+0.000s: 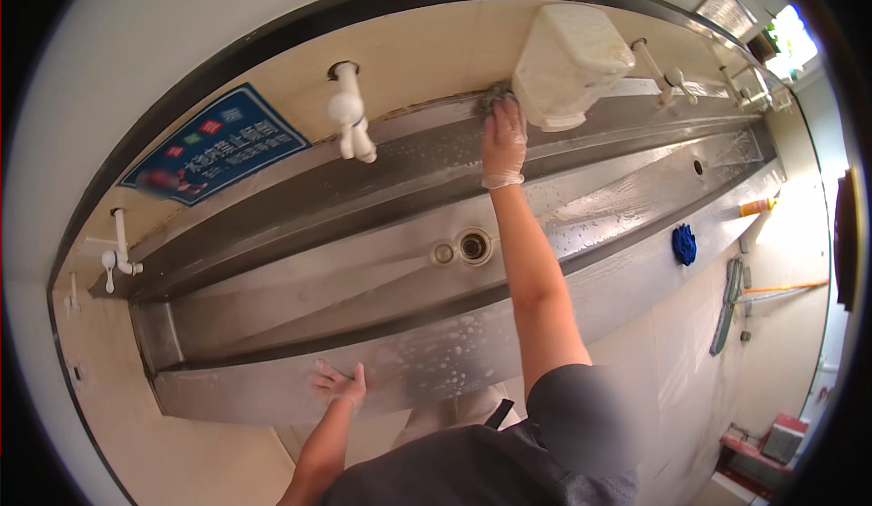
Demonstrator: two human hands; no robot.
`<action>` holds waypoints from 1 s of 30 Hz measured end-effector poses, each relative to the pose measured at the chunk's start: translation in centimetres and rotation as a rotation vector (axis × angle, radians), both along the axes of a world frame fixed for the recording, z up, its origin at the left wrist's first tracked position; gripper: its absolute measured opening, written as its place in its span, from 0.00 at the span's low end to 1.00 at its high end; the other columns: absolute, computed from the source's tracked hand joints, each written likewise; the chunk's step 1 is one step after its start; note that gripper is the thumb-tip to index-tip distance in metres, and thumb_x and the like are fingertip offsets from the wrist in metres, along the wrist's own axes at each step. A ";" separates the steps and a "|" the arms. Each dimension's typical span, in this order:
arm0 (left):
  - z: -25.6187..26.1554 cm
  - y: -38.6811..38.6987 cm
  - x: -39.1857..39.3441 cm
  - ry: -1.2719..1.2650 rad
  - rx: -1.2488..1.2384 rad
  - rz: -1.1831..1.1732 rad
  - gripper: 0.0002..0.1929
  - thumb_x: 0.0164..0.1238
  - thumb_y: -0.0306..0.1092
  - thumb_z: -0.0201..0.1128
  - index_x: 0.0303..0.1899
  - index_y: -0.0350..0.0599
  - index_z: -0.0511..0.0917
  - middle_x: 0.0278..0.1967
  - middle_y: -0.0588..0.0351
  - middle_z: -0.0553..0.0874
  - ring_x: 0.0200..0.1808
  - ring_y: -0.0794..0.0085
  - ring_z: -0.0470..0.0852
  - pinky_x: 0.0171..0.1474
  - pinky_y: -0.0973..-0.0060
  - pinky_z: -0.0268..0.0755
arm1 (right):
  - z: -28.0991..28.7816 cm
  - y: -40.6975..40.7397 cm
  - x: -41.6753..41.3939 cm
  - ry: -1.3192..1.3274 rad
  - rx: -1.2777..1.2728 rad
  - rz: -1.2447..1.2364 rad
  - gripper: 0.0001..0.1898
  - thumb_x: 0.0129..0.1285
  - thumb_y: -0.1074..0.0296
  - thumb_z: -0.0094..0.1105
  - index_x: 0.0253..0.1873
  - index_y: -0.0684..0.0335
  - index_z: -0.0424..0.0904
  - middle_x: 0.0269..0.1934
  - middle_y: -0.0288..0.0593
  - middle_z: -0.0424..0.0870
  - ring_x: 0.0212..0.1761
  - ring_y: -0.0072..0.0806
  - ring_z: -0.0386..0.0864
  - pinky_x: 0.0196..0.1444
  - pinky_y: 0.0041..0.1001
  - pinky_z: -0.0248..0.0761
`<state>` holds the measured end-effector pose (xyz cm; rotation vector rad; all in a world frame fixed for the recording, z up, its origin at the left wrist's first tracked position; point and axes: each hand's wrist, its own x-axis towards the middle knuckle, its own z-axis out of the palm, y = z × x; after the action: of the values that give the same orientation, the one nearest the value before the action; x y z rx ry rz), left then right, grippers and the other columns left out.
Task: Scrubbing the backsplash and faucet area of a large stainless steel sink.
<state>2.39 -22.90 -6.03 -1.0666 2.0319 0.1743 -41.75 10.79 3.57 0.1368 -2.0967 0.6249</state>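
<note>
A long stainless-steel trough sink (pixel 327 370) runs across the view, wet with drops and some foam. My right hand (pixel 505 139), in a clear disposable glove, reaches to the sink's back ledge and presses a grey scouring pad (pixel 496 97) there, beside a white plastic dispenser (pixel 572 63) on the wall. My left hand (pixel 343 382), gloved alike, rests with spread fingers on the sink's front rim and holds nothing. A round drain (pixel 475 246) lies in the basin between the hands.
White taps (pixel 351 114) stick out from the wall above the trough. A blue sign (pixel 218 145) leans behind it. On the front rim at right lie a blue cloth (pixel 684 244) and a yellow bottle (pixel 756 207). A squeegee or mop head (pixel 727 305) stands beyond.
</note>
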 end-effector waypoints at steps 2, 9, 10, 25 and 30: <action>-0.3 0.2 0.3 0.029 -0.010 -0.003 0.60 0.61 0.77 0.51 0.78 0.47 0.26 0.77 0.32 0.26 0.78 0.29 0.32 0.74 0.36 0.43 | -0.8 -3.9 0.4 0.048 -0.028 -0.058 0.17 0.65 0.73 0.59 0.58 0.62 0.78 0.62 0.51 0.78 0.65 0.52 0.73 0.69 0.47 0.66; -0.9 0.2 0.4 0.031 -0.027 0.011 0.60 0.61 0.77 0.53 0.79 0.49 0.29 0.78 0.35 0.26 0.79 0.33 0.31 0.70 0.35 0.54 | -1.7 -9.6 1.4 -0.096 0.342 0.585 0.21 0.56 0.77 0.56 0.57 0.62 0.79 0.58 0.47 0.80 0.62 0.41 0.76 0.67 0.37 0.70; -0.8 0.1 0.3 0.005 -0.040 0.014 0.60 0.61 0.77 0.53 0.79 0.49 0.29 0.78 0.35 0.26 0.79 0.33 0.31 0.70 0.35 0.55 | -0.7 -6.8 0.8 -0.160 0.356 0.545 0.20 0.57 0.78 0.54 0.56 0.60 0.79 0.57 0.45 0.81 0.61 0.43 0.77 0.67 0.38 0.71; 2.0 0.8 -0.6 0.028 0.019 0.099 0.59 0.61 0.76 0.53 0.79 0.51 0.28 0.78 0.38 0.24 0.79 0.36 0.30 0.70 0.34 0.54 | 3.6 -10.0 -0.3 -0.159 -0.197 0.675 0.06 0.62 0.74 0.62 0.43 0.65 0.81 0.38 0.50 0.78 0.42 0.45 0.77 0.44 0.38 0.72; 2.3 0.9 -0.7 0.020 0.037 0.093 0.59 0.61 0.77 0.52 0.79 0.52 0.27 0.78 0.39 0.23 0.79 0.37 0.30 0.70 0.35 0.55 | 7.2 -5.8 -4.8 0.368 -0.171 0.134 0.15 0.57 0.80 0.61 0.49 0.58 0.82 0.50 0.50 0.73 0.52 0.47 0.72 0.55 0.44 0.67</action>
<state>1.68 -22.01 -3.75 -1.1413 1.9902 0.2706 -46.53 4.97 10.77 0.2758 -1.6824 0.7922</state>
